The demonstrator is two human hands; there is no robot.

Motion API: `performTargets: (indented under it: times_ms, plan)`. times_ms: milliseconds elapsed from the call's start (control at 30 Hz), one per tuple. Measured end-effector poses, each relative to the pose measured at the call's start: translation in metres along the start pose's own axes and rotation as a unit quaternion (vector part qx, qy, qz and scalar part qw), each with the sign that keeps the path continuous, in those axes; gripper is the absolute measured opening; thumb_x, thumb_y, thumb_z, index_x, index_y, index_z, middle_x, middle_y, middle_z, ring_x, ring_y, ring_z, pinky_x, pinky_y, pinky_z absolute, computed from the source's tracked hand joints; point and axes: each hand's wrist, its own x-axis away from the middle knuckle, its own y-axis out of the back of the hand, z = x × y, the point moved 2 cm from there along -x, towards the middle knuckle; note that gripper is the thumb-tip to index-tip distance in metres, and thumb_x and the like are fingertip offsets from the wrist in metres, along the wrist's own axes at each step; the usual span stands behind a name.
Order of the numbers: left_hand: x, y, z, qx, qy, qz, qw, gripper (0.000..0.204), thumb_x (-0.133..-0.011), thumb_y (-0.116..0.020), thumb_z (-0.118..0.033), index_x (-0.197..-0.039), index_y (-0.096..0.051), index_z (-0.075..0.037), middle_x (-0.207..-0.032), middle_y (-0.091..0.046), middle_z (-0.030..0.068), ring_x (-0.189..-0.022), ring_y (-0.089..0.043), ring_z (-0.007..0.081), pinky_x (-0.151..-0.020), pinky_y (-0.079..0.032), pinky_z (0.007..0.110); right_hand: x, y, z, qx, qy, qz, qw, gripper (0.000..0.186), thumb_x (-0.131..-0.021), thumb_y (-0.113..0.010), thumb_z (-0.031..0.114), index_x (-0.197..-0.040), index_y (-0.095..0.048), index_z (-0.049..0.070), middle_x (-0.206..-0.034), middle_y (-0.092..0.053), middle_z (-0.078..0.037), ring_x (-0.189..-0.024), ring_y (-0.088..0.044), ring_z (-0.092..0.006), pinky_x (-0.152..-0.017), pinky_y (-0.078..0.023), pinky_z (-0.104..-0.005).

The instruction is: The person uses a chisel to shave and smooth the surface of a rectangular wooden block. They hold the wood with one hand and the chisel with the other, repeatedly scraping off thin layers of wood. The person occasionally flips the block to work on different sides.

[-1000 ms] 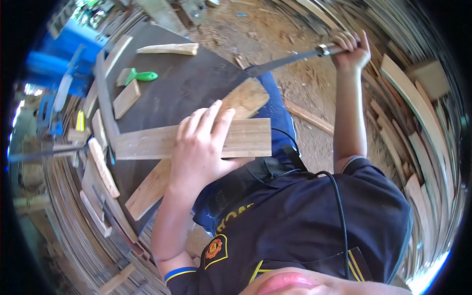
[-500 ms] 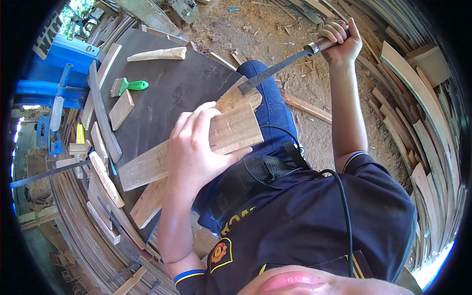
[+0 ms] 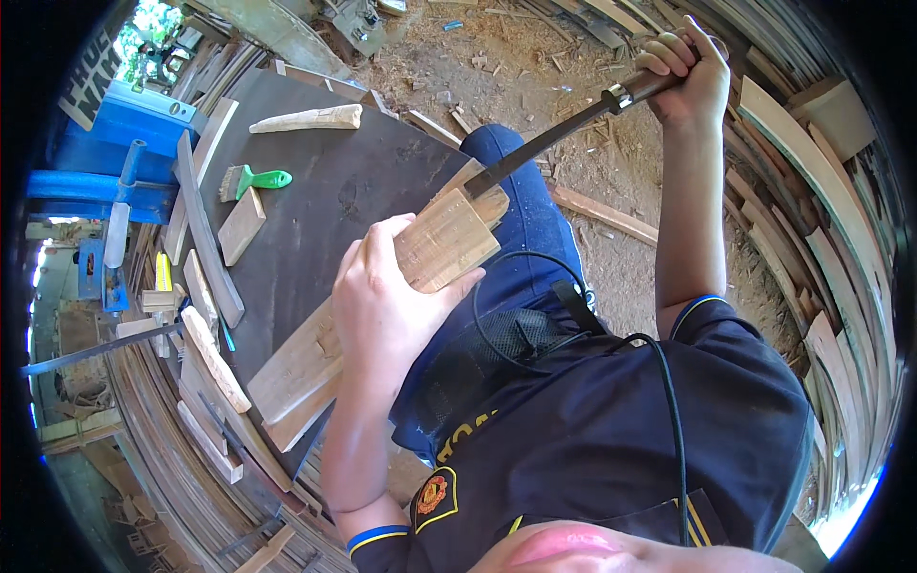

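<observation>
My left hand (image 3: 382, 301) grips a pale wooden board (image 3: 439, 244), which lies diagonally over a second plank (image 3: 298, 425) near my raised knee and the dark tabletop. My right hand (image 3: 683, 76), raised at the upper right, is wrapped round the wooden handle of a long, flat dark blade (image 3: 540, 145) with a metal collar. The blade reaches down-left to the upper ends of the two planks, its tip at or beside the upper edge of the held board; whether they touch I cannot tell.
The dark tabletop (image 3: 287, 229) carries a green-handled brush (image 3: 263, 180), a short block (image 3: 244, 227), a rough stick (image 3: 306, 119) and strips along its left edge. Blue equipment (image 3: 134, 191) stands left. Timber stacks (image 3: 807, 172) line the right. Wood scraps litter the dirt floor (image 3: 611, 172).
The board in my left hand has swung from level to a steeper diagonal, in line with the plank under it. My right hand and blade have shifted, the tip moving lower onto the planks' ends.
</observation>
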Motion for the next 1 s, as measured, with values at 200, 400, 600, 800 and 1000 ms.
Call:
performTargets:
  times_ms: [200, 400, 600, 800, 1000]
  plan:
    - [0.000, -0.006, -0.006, -0.002, 0.035, -0.010, 0.999, 0.071, -0.066, -0.089, -0.047, -0.115, -0.055, -0.009, -0.094, -0.070, 0.0132, -0.089, -0.067, 0.0359, -0.078, -0.055, 0.047, 0.007, -0.031, -0.001, 0.039, 0.046, 0.028, 0.998, 0.026, -0.102, -0.054, 0.015, -0.079, -0.044, 0.016, -0.063, -0.034, 0.006, -0.050, -0.032, -0.0067, -0.046, -0.031, -0.0247]
    - [0.001, -0.005, -0.009, -0.004, 0.021, -0.035, 0.999, 0.069, -0.068, -0.089, -0.046, -0.116, -0.053, -0.011, -0.093, -0.069, 0.0133, -0.086, -0.066, 0.0362, -0.076, -0.054, 0.047, 0.001, -0.031, -0.003, -0.005, 0.031, 0.045, 0.998, 0.025, -0.102, -0.057, 0.020, -0.082, -0.043, 0.025, -0.062, -0.034, 0.009, -0.048, -0.034, -0.0047, -0.041, -0.030, -0.0226]
    - [0.003, -0.007, -0.006, 0.001, 0.040, -0.032, 0.999, 0.069, -0.067, -0.090, -0.045, -0.115, -0.053, -0.011, -0.092, -0.068, 0.0134, -0.085, -0.066, 0.0360, -0.075, -0.054, 0.048, 0.012, -0.062, -0.019, 0.080, 0.046, -0.014, 0.996, 0.017, -0.101, -0.056, 0.016, -0.089, -0.045, 0.018, -0.062, -0.033, 0.009, -0.048, -0.033, -0.0041, -0.042, -0.028, -0.0226]
    - [0.002, -0.009, -0.006, 0.003, 0.020, -0.046, 0.999, 0.069, -0.066, -0.090, -0.043, -0.115, -0.053, -0.011, -0.093, -0.069, 0.0117, -0.084, -0.067, 0.0349, -0.074, -0.054, 0.047, -0.019, -0.067, -0.040, 0.152, 0.068, 0.026, 0.986, 0.022, -0.101, -0.055, 0.011, -0.085, -0.040, 0.019, -0.063, -0.033, 0.010, -0.047, -0.030, -0.0030, -0.042, -0.026, -0.0222]
    - [0.001, -0.012, -0.005, 0.000, -0.008, -0.063, 0.998, 0.071, -0.066, -0.090, -0.041, -0.119, -0.055, -0.010, -0.096, -0.069, 0.0102, -0.085, -0.067, 0.0338, -0.076, -0.054, 0.046, -0.015, -0.135, -0.048, 0.180, 0.096, 0.136, 0.970, 0.020, -0.102, -0.053, 0.012, -0.085, -0.043, 0.018, -0.065, -0.035, 0.009, -0.048, -0.032, -0.0039, -0.041, -0.028, -0.0231]
